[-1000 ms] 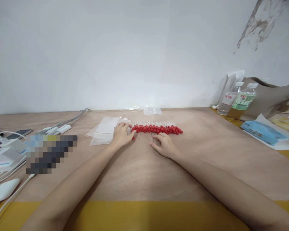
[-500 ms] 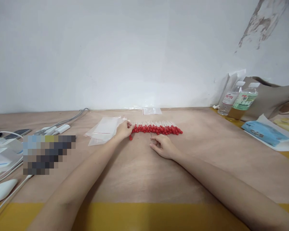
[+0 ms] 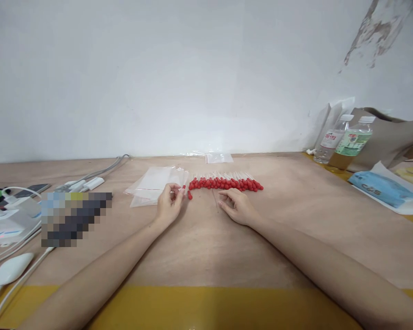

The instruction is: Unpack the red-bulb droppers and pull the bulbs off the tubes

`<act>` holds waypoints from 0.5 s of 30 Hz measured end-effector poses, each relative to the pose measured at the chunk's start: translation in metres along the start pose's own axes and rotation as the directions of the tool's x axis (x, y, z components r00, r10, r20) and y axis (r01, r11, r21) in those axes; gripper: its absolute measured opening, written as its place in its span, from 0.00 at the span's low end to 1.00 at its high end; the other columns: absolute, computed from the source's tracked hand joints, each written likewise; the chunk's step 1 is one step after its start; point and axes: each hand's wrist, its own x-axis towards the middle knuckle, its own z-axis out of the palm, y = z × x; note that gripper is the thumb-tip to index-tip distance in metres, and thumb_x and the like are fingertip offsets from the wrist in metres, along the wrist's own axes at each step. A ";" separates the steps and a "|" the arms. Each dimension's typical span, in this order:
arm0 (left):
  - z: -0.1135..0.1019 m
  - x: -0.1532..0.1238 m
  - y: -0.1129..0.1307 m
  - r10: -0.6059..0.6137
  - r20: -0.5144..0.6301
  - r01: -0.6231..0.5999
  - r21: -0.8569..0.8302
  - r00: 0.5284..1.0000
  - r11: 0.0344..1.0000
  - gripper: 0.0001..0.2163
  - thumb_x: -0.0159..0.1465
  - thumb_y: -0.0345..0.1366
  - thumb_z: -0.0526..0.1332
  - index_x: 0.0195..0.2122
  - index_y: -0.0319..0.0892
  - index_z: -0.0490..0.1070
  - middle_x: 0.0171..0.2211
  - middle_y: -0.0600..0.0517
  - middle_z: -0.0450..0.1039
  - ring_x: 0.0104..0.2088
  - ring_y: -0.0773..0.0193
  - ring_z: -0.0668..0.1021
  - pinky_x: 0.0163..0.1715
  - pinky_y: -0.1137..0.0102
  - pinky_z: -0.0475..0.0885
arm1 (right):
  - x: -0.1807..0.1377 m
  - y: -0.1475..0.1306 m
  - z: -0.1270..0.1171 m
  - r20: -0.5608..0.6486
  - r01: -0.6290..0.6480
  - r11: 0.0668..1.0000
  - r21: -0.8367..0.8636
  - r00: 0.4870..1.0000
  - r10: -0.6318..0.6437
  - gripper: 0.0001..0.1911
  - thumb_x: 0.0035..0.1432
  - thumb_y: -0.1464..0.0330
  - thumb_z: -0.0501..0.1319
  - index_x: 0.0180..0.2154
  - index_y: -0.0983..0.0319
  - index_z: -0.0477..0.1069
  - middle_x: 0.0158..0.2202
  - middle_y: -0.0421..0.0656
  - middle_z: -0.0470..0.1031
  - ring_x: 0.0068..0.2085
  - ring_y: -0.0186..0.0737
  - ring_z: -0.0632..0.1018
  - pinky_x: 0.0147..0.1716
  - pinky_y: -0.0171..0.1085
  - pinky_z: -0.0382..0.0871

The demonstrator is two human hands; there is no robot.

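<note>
A row of red-tipped white sticks (image 3: 227, 184) lies side by side on the table, red ends toward me. They look like swabs or large matches; I cannot tell which. At the row's left end, my left hand (image 3: 170, 201) pinches a red-tipped stick, its red end (image 3: 183, 187) showing at the fingertips. One loose red tip (image 3: 190, 195) lies just right of that hand, in front of the row. My right hand (image 3: 239, 207) rests in front of the row's right half, fingers loosely curled and apart, holding nothing visible. Clear zip bags (image 3: 151, 179) lie behind my left hand.
Another small clear bag (image 3: 219, 158) lies by the wall. Chargers, cables and a power strip (image 3: 12, 224) crowd the left, beside a blurred-out item (image 3: 74, 220). At right stand two bottles (image 3: 351, 144), a beige bag (image 3: 392, 133) and a blue tissue pack (image 3: 382, 187).
My left hand has drawn back toward me and left from the row's left end, with a red tip now between its fingers. The right hand has barely moved.
</note>
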 end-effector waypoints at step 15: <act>0.007 -0.018 0.026 0.383 0.429 -0.429 0.011 0.818 0.903 0.05 0.62 0.36 0.53 0.34 0.42 0.63 0.32 0.51 0.66 0.33 0.66 0.71 0.34 0.71 0.68 | 0.000 0.002 -0.005 0.129 0.292 0.900 -0.324 0.956 -0.264 0.14 0.59 0.62 0.52 0.44 0.58 0.69 0.35 0.44 0.73 0.40 0.40 0.69 0.46 0.44 0.54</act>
